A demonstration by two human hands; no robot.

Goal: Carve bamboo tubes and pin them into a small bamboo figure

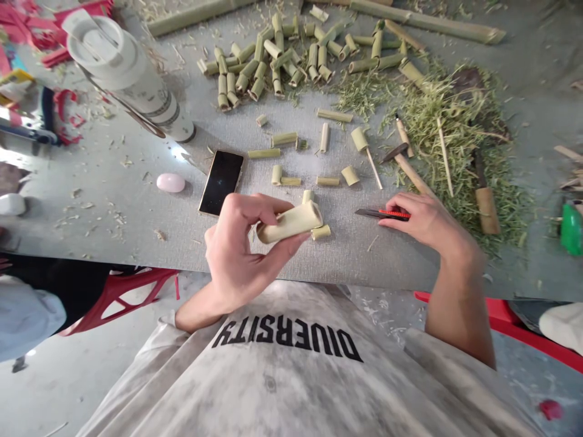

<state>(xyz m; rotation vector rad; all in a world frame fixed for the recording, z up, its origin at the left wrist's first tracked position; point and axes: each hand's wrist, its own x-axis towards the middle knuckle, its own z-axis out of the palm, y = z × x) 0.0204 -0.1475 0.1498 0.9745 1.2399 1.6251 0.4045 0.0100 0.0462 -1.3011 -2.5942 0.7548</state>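
Note:
Between the thumb and fingers of my left hand [246, 249] is a pale, peeled bamboo tube [290, 223], tilted a little up to the right above the table. A short bamboo piece [321, 232] lies just beyond its right end, and another stub [308, 196] shows behind it. My right hand [419, 218] rests low on the table, its fingers closed on a utility knife [382, 213] with a red and black handle. The knife's blade points left, apart from the bamboo. A hammer [407, 167] lies just above that hand.
Cut bamboo pieces [259, 67] are heaped at the back. Green shavings [483, 115] cover the right, with a wooden-handled tool [487, 206] among them. Left stand a white tumbler [150, 91], a phone [221, 180] and a pink oval object [170, 182]. People sit at both sides.

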